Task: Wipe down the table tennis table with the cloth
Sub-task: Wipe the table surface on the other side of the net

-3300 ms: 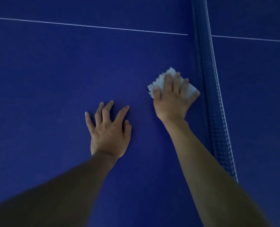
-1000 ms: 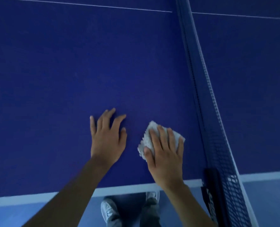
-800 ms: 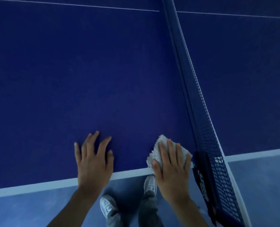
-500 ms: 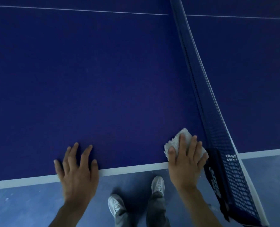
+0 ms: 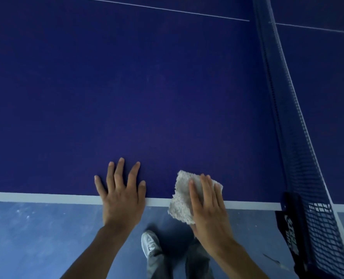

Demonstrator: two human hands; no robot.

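Dark blue tabletop (image 5: 147,87) fills most of the view, bounded along its near side by a white edge line (image 5: 36,197); beyond that edge a paler blue floor (image 5: 26,238) is seen below. Wide bare surface is left open ahead and to the left of the hands. The left hand (image 5: 120,196) is laid flat at the near edge, its fingers straight and spread, its palm across the white line. A white shoe (image 5: 150,243) is seen on the floor between the forearms. The pale cloth (image 5: 182,200) is spread over the near edge, partly on the tabletop and partly overhanging it. It is pressed down by the right hand (image 5: 209,210), whose straight, closed-up fingers cover the cloth's right part, the rest showing to the left. Further right, well apart from the cloth, the net (image 5: 292,137) is stretched across the tabletop. White lettering is carried sideways on the net clamp (image 5: 292,238), too blurred to be read.
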